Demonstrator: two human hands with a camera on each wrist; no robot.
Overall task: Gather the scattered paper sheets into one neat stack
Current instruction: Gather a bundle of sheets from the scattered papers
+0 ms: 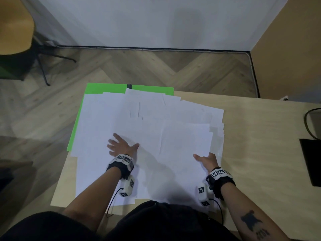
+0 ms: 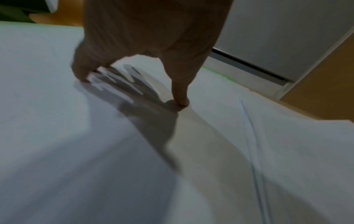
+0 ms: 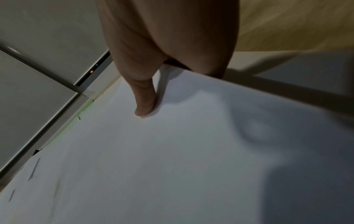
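white paper sheets (image 1: 156,129) lie fanned and overlapping across the pale surface (image 1: 260,129), partly covering a green folder (image 1: 78,122) at its left edge. left hand (image 1: 119,145) presses down with spread, straight fingers (image 2: 80,72). right hand (image 1: 205,160) pinches a sheet's near right corner. thin, slippery, easily creased; best squared from the outer edges. bare surface lies to the right.

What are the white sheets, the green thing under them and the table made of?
The white sheets look like thin matte paper: the one the right hand pinches bends at its lifted edge. The bright green flat sheet looks like smooth card or plastic; which cannot be told. The pale tan table looks like wood or wood-look laminate, with faint grain.
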